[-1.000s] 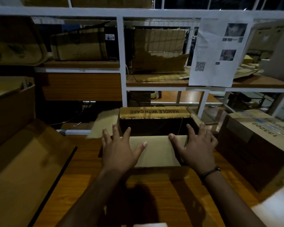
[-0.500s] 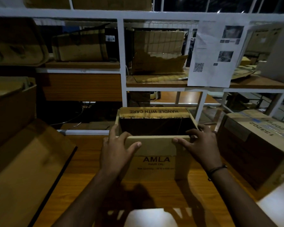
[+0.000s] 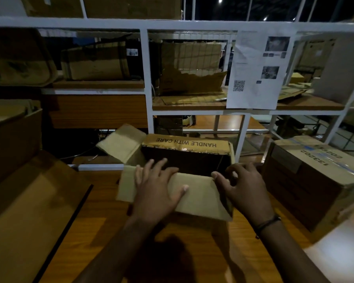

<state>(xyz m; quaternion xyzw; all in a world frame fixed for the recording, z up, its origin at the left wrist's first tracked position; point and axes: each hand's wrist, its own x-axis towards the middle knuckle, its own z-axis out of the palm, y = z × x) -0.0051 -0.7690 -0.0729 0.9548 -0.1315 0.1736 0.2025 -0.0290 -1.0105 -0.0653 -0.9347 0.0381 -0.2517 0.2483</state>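
Observation:
An open brown cardboard box (image 3: pixel 184 158) stands on the wooden table (image 3: pixel 110 231), its far flap printed "HANDLE WITH CARE". The near flap (image 3: pixel 198 195) is folded over toward the opening. My left hand (image 3: pixel 157 190) lies flat on that flap with fingers spread, pressing it. My right hand (image 3: pixel 243 186) sits at the flap's right corner, thumb on the flap edge and fingers curled over the box's right side. The left side flap (image 3: pixel 121 144) sticks up and outward. The box's inside is dark.
A taped cardboard box (image 3: pixel 315 176) stands close on the right. Large cardboard sheets (image 3: pixel 18 211) lean at the left. A white metal rack (image 3: pixel 147 78) with cartons and a hanging paper sheet (image 3: pixel 255 72) rises right behind the box.
The near flap, hanging down the box front half a second ago, is now folded up over the opening under my left hand. The left side flap has swung up and out.

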